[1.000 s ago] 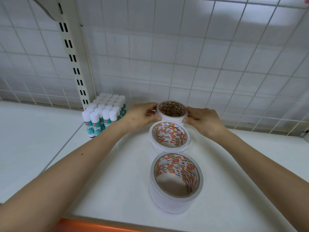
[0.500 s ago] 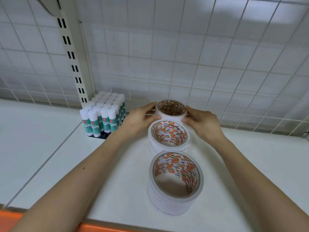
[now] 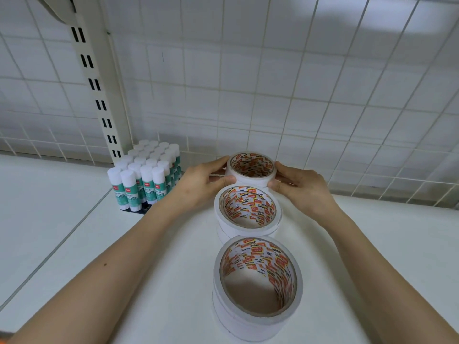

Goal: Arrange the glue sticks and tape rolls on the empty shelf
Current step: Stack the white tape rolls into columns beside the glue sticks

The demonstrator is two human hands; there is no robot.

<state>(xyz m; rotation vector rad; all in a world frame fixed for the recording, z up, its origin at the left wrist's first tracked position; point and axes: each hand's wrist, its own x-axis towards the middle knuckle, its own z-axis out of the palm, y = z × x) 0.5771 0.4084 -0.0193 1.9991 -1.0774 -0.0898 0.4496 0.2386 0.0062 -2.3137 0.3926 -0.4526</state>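
Three stacks of white tape rolls with red-printed cores stand in a line on the white shelf. My left hand and my right hand grip the far tape stack from either side, thumbs on its near wall. The middle tape stack sits just in front of it, and the near tape stack is closest to me. A block of several upright glue sticks, white caps and teal labels, stands to the left on a dark base.
A white wire grid back panel closes the rear of the shelf. A slotted upright post rises behind the glue sticks. A seam divides this shelf board from the one on the left.
The view has shifted slightly, showing more of the glue sticks. Both hands stay on the far tape stack, which sits about where it was.
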